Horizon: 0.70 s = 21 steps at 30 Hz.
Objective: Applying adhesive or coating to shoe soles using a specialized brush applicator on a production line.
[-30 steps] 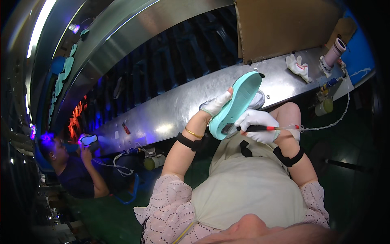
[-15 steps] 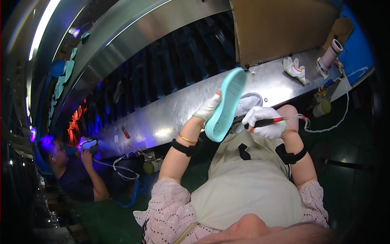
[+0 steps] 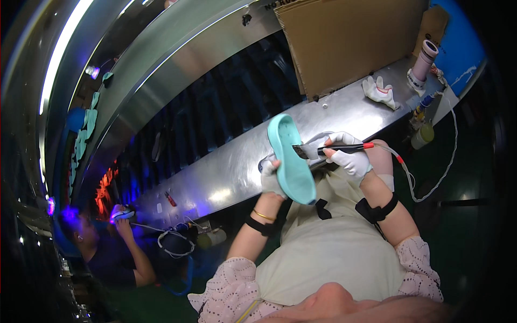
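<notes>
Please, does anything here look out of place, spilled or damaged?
Nothing is clearly wrong. The left hand holds the teal shoe sole and the right hand puts a brush to it. Only a crumpled white glove lies loose on the metal ledge.

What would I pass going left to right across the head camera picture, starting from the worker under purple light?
Co-worker → left hand → teal shoe sole → brush → right hand → white glove on the counter → glue bottle.
</notes>
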Each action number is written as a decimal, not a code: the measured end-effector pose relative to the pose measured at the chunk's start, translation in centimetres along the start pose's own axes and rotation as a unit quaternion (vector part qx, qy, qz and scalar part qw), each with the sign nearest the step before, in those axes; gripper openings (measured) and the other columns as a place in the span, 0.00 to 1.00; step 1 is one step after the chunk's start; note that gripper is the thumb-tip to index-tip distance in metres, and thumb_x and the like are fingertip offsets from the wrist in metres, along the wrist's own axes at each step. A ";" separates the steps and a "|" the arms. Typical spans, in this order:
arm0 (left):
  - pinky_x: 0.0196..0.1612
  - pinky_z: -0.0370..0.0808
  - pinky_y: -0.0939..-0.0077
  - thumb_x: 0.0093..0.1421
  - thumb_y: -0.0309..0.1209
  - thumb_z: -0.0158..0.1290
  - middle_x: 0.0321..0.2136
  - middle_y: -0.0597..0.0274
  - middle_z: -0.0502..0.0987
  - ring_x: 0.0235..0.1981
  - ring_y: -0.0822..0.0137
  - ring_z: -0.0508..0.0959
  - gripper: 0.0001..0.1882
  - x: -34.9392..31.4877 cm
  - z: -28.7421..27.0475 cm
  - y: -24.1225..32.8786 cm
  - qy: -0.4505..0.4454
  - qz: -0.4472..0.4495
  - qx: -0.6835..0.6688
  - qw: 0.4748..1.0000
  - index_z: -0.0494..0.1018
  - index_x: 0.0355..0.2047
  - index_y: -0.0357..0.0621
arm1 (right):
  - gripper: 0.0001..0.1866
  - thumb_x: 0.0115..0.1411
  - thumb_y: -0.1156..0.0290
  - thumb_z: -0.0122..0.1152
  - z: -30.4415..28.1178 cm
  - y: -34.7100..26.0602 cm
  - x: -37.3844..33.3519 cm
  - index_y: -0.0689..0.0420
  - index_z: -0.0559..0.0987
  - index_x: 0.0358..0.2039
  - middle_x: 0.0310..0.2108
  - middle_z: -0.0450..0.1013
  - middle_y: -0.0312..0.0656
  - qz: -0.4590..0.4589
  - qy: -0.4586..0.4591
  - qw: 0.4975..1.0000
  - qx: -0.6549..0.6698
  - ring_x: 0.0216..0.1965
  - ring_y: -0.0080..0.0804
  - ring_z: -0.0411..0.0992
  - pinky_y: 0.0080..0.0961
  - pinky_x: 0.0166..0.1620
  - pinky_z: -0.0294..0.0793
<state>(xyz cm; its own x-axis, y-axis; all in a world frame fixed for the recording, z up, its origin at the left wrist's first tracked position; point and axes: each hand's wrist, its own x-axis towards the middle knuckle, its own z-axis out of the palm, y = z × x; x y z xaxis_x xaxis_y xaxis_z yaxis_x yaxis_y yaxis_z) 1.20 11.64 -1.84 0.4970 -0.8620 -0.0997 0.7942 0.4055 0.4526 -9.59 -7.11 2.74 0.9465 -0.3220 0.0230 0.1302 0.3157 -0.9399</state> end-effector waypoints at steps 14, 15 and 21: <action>0.46 0.73 0.68 0.58 0.62 0.37 0.44 0.56 0.70 0.43 0.63 0.74 0.36 1.6 2.4 -5.3 0.104 0.020 -0.030 0.994 0.62 0.52 0.44 | 0.06 0.48 0.79 0.61 0.9 0.4 0.2 0.59 0.75 0.28 0.29 0.72 0.39 -0.123 -0.027 0.976 -0.179 0.32 0.26 0.71 0.20 0.38 0.70; 0.50 0.71 0.65 0.57 0.63 0.37 0.47 0.56 0.68 0.47 0.60 0.72 0.37 1.4 2.7 -5.1 0.096 0.027 -0.031 0.995 0.61 0.53 0.45 | 0.06 0.46 0.78 0.62 0.8 0.4 0.2 0.59 0.76 0.27 0.27 0.72 0.39 -0.100 -0.007 0.984 -0.150 0.30 0.31 0.71 0.21 0.36 0.69; 0.51 0.70 0.63 0.57 0.64 0.36 0.47 0.53 0.69 0.47 0.59 0.71 0.38 2.2 1.4 -4.7 0.156 0.050 -0.008 0.986 0.61 0.54 0.43 | 0.07 0.47 0.80 0.62 1.8 0.2 0.4 0.59 0.75 0.28 0.28 0.72 0.38 -0.268 -0.067 0.916 -0.293 0.33 0.29 0.72 0.21 0.40 0.69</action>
<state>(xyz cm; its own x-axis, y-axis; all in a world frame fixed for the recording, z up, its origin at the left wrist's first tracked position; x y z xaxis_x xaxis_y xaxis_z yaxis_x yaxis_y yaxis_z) -1.98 7.43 -2.94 0.6551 -0.6826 -0.3239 0.7396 0.4916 0.4598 -8.60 -5.55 3.15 0.8264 -0.1655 0.5382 0.4424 -0.4006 -0.8024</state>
